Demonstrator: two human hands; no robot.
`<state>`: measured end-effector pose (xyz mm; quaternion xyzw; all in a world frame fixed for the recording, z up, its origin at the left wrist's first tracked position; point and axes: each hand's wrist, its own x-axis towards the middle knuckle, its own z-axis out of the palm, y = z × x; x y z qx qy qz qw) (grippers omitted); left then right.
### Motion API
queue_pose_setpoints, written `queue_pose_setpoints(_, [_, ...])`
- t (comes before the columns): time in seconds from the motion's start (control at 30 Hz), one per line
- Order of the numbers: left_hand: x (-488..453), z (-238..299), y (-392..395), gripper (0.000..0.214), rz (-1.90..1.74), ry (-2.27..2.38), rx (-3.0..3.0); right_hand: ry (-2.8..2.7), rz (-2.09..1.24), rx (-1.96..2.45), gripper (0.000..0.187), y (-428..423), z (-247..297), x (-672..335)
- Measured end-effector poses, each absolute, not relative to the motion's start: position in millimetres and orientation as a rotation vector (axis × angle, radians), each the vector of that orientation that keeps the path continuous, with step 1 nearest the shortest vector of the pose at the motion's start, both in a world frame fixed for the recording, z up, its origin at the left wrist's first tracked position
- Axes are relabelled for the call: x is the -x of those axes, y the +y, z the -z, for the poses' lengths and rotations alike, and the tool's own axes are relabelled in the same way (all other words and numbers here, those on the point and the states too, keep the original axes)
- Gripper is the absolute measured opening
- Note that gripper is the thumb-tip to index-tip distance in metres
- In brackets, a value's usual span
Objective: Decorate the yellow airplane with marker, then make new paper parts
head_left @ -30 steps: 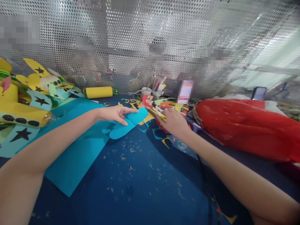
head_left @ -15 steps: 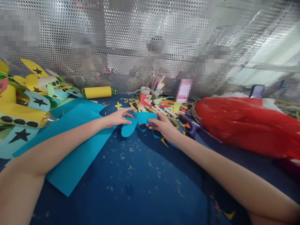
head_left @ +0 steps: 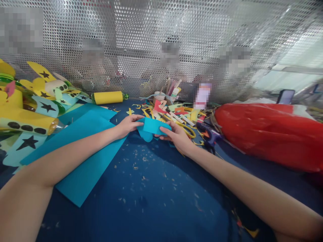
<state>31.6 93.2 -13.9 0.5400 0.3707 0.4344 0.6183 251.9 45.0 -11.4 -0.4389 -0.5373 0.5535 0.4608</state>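
Between my two hands, over the blue table, are blue paper cut-outs (head_left: 152, 125) with rounded ends, one overlapping another. My left hand (head_left: 130, 125) pinches them at the left end, thumb in front. At the right end, my right hand (head_left: 178, 135) grips the paper between thumb and fingers. Under my left forearm lie large blue paper sheets (head_left: 88, 168). Paper scraps (head_left: 161, 107) of several colours spread just beyond my hands, with yellow-handled scissors (head_left: 189, 130) among them.
A glue gun (head_left: 210, 136) lies right of the scraps, beside a big red plastic bag (head_left: 262, 134). Paper-covered bottle planes (head_left: 32, 122) crowd the left. A yellow-wrapped bottle (head_left: 108, 97), a cup of sticks (head_left: 161, 97) and a phone (head_left: 202, 95) stand before the perforated metal wall (head_left: 141, 43).
My left hand has closed on the blue paper. The lower cut-out has swung up behind the other, so the two now overlap more. The view has shifted slightly.
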Motion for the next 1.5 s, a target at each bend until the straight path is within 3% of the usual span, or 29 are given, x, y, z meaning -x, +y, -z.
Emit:
queue_pose_setpoints(0.2, [-31.6, 12.9, 92.7, 0.02, -0.983, 0.862, -1.228, -1.405, -1.268, 1.154, 0.045, 50.1, 15.8, -253.5])
queue_pose_setpoints(0.5, [-31.9, 11.3, 90.4, 0.03, -0.936, 0.852, -1.296, -1.477, -1.212, 1.18, 0.042, 51.4, 17.6, -256.2])
queue_pose_setpoints(0.73, [-32.5, 11.5, 90.8, 0.032, -0.944, 0.839, -1.282, -1.829, -0.965, 1.21, 0.034, 52.1, 18.6, -260.2])
queue_pose_setpoints(1.07, [-32.0, 12.6, 92.5, 0.031, -0.96, 0.849, -1.264, -1.958, -0.965, 1.209, 0.033, 49.1, 15.5, -258.6])
queue_pose_setpoints(1.5, [-34.6, 10.0, 92.0, 0.048, -0.96, 0.871, -1.205, -1.975, -0.864, 1.111, 0.024, 58.5, 23.9, -263.7])
